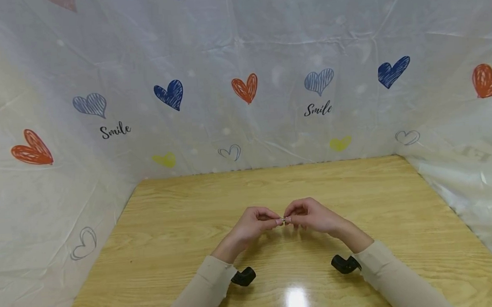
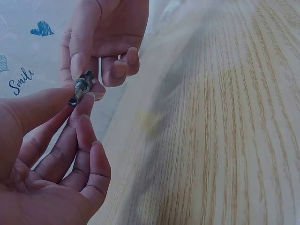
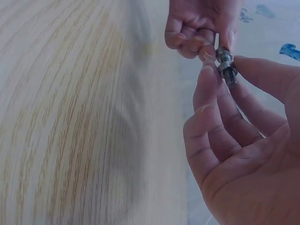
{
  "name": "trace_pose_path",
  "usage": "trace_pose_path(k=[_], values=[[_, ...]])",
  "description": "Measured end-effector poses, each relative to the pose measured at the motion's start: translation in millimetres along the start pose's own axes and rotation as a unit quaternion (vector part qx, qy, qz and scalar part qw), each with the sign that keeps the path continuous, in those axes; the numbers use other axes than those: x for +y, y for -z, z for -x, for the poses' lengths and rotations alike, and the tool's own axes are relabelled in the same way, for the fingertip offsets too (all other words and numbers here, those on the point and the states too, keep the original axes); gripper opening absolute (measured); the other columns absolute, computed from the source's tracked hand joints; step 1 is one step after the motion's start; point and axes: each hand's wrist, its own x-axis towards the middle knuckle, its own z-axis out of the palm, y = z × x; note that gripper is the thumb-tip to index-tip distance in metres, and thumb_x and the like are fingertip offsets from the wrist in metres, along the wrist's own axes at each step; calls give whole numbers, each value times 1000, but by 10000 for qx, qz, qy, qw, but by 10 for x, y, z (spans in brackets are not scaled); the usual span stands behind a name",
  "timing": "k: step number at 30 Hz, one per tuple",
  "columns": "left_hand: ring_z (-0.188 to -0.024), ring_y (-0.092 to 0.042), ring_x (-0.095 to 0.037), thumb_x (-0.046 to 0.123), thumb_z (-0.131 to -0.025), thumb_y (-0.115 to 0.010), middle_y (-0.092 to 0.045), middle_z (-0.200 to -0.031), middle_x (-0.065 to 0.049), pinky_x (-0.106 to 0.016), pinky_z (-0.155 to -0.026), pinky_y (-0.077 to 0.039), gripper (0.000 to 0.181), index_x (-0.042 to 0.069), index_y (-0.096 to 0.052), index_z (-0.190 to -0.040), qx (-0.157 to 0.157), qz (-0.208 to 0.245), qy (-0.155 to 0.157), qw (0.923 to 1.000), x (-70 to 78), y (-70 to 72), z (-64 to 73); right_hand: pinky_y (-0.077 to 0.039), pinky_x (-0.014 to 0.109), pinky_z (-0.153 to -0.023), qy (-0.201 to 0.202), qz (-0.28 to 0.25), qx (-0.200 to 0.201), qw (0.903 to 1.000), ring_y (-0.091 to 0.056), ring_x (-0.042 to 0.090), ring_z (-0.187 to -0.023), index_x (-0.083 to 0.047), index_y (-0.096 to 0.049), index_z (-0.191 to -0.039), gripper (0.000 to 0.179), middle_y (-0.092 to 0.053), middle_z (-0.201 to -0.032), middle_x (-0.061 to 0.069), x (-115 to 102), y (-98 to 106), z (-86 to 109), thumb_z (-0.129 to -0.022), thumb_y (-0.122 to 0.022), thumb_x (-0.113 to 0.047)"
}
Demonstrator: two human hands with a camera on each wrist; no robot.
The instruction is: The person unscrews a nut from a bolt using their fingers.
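Both left hand (image 1: 252,224) and right hand (image 1: 315,217) pinch one bolt (image 2: 81,88), partly covering it (a nut (image 3: 227,66) rings it); table (image 1: 190,206) lies beneath the fingers, printed sheet (image 1: 280,138) beyond.

Can pass over the light wood-grain tabletop (image 1: 174,202) along the far strip and outside either the beige-sleeved left forearm (image 1: 202,288) or beige-sleeved right forearm (image 1: 400,279). Walled off at back and both sides by hanging white plastic sheeting printed with hearts (image 1: 200,59). Blocked mid-table by the bare left hand (image 1: 253,224) and bare right hand (image 1: 314,217), bridged by a small silvery threaded metal fitting (image 2: 83,87) pinched at both sets of fingertips. Can also enter from the near side, between forearms; narrowed there by a stubby black bent left-side piece (image 1: 244,276) and a like right-side piece (image 1: 344,264), jutting inward.
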Motion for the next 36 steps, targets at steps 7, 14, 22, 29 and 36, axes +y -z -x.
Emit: trace_pose_path(k=[7,14,22,29,36], values=[[-104,-69,-37,16,-95,-75,-77,-100,-8,-45,-88,-55,17,1,-77,-104,-21,19,21,10000,14,-2,-1,-49,35,-63,-50,-142,16,9999,-64,48,-87,1,-65,-119,23,-64,-112,23,-8,6,10,-105,-60,-17],[-104,-68,-36,17,-96,-75,-76,-100,-5,-45,-88,-55,16,4,-78,-104,-54,5,107,9999,8,-1,-16,-51,38,-67,-256,-5,14,9997,-65,49,-89,1,-66,-123,30,-68,-108,26,-17,21,12,-109,-53,-22],[-105,-69,-36,15,-96,-75,-76,-101,-6,-45,-90,-55,17,1,-77,-106,-74,-22,93,9999,5,-2,-30,-51,36,-67,-277,-6,-56,9996,-64,48,-89,-2,-71,-118,28,-70,-103,26,-23,10,13,-109,-52,-21],[-105,-67,-40,15,-96,-74,-76,-100,-7,-48,-89,-55,19,-1,-76,-106,-48,13,89,9999,11,-11,-8,-51,36,-66,-197,-38,-46,9998,-64,49,-88,-2,-71,-115,23,-69,-107,27,-15,-5,2,-107,-56,-17],[-104,-68,-39,15,-96,-74,-77,-101,-10,-47,-89,-55,19,-1,-76,-107,-10,-12,78,10000,18,-18,-12,-51,36,-65,-200,-129,57,9997,-65,50,-89,-1,-66,-121,24,-65,-110,27,-38,9,5,-104,-63,-17]])
